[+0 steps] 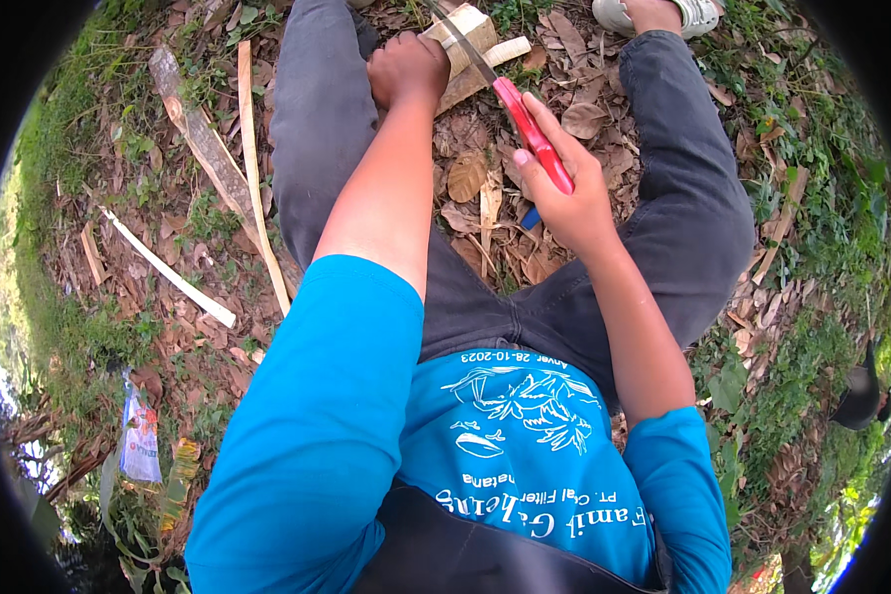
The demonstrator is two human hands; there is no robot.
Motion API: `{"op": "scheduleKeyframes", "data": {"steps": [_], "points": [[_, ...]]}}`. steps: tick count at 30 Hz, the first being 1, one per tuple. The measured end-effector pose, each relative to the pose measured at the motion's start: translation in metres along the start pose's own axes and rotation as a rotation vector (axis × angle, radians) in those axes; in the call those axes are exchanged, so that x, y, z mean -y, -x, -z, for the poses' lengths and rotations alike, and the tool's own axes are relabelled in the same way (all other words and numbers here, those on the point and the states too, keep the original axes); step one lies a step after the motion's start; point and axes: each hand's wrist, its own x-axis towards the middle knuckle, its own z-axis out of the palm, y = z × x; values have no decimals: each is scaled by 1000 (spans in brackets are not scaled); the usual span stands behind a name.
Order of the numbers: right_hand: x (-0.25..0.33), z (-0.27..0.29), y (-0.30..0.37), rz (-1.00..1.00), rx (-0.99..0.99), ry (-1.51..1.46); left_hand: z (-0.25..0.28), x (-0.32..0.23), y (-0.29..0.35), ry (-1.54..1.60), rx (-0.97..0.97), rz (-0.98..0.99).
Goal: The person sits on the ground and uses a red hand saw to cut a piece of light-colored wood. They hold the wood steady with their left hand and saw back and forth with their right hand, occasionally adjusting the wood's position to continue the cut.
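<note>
At the top, between my legs, lies a pale split wood block (470,87). My left hand (409,71) is closed against its left side, gripping it, with the fingertips partly hidden. My right hand (569,193) is closed around the red handle (533,134) of a tool with a long, narrow dark blade (468,48). That blade slants up to the left over the block and runs out at the upper edge. Whether it is a knife or a saw I cannot tell. A short pale stick (508,50) pokes out at the block's right.
Dry leaves (468,176) cover the ground between my legs. To the left lie a thick barked branch (203,144), a long pale strip (249,148) and a peeled stick (173,272). A plastic wrapper (141,441) is at lower left. A small blue object (531,219) shows beneath my right hand.
</note>
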Motion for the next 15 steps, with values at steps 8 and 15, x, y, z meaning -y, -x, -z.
{"op": "scheduleKeyframes", "data": {"steps": [8, 15], "points": [[7, 20, 39, -91, -110, -278, 25, 3, 24, -20, 217, -119], [8, 43, 34, 38, -244, -470, 61, 18, 47, -189, 454, -188]]}}
